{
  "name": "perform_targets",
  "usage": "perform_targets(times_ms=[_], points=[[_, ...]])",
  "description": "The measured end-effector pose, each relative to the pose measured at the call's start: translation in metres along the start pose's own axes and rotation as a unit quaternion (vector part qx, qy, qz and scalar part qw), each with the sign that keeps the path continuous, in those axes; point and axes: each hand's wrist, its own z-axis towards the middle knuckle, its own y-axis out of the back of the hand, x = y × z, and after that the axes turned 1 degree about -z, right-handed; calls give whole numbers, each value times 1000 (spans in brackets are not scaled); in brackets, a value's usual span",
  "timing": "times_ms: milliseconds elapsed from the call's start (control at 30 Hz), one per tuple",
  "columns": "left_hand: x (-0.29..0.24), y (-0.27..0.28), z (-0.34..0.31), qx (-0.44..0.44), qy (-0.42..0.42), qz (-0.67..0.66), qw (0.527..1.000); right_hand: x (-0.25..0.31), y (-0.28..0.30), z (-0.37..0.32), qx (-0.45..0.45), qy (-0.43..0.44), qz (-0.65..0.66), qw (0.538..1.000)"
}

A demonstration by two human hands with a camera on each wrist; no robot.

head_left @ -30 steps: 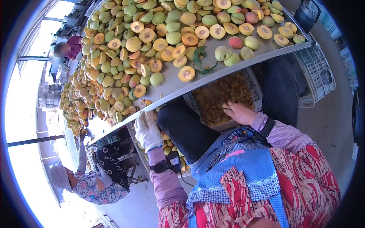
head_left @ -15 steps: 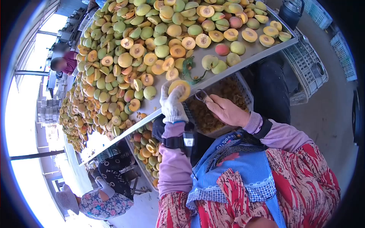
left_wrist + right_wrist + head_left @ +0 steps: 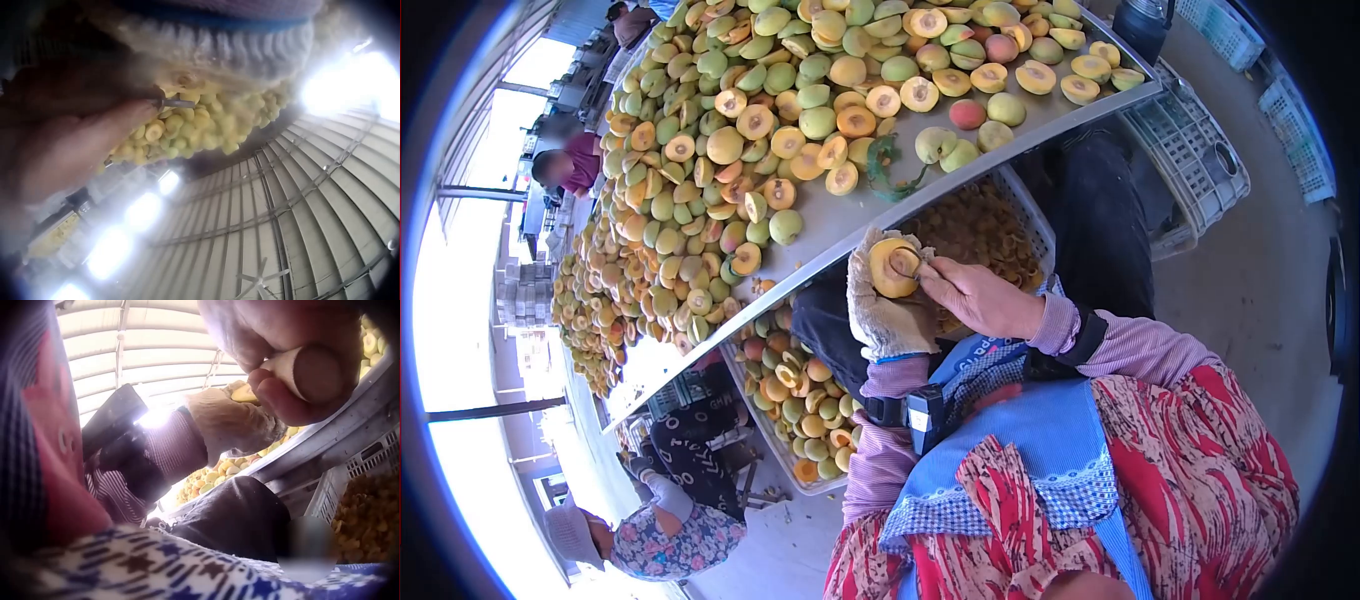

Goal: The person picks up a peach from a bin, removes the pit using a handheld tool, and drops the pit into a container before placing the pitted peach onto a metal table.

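In the head view my left hand point(image 3: 892, 318), in a pale work glove, holds a yellow peach half point(image 3: 894, 266) with its cut face up, in front of the table edge. My bare right hand point(image 3: 992, 300) grips a pitting tool, whose thin metal loop point(image 3: 908, 262) is at the middle of the cut face. The tool's round wooden handle point(image 3: 317, 374) shows end-on inside the curled fingers in the right wrist view. Its metal shank point(image 3: 178, 104) appears in the left wrist view, in front of blurred peaches. Fingers of the glove are partly hidden behind the fruit.
A metal table point(image 3: 832, 218) bears a big heap of peach halves and a leafy sprig point(image 3: 884, 172). Under its edge stands a crate point(image 3: 1028, 212) of brownish scraps; another crate point(image 3: 745, 385) holds peaches. At right are an upturned-looking grey crate point(image 3: 1200, 165) and a dark kettle point(image 3: 1142, 28).
My left hand came from below the table edge, picked up a peach half and brought it toward my body. My right hand rose from the scrap crate with the loop tool and met the fruit.
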Motion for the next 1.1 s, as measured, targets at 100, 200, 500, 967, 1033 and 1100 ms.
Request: perform_targets(times_ms=[100, 200, 500, 967, 1033, 1100], points=[[8, 1, -1, 5, -39, 31, 999, -2, -7, 0, -7, 2, 38, 999], [12, -2, 1, -15, -63, 50, 997, -8, -10, 1, 17, -36, 43, 998], [12, 4, 11, -12, -150, 117, 982, 16, 4, 15, 155, -226, 192, 942], [-12, 7, 16, -13, -67, 227, 972, 18, 9, 27, 266, -312, 105, 906], [-9, 11, 16, -26, -95, 274, 957, 12, 7, 27, 282, -371, 189, 864], [-15, 18, 15, 15, -77, 306, 949, 7, 5, 24, 297, -425, 273, 810]])
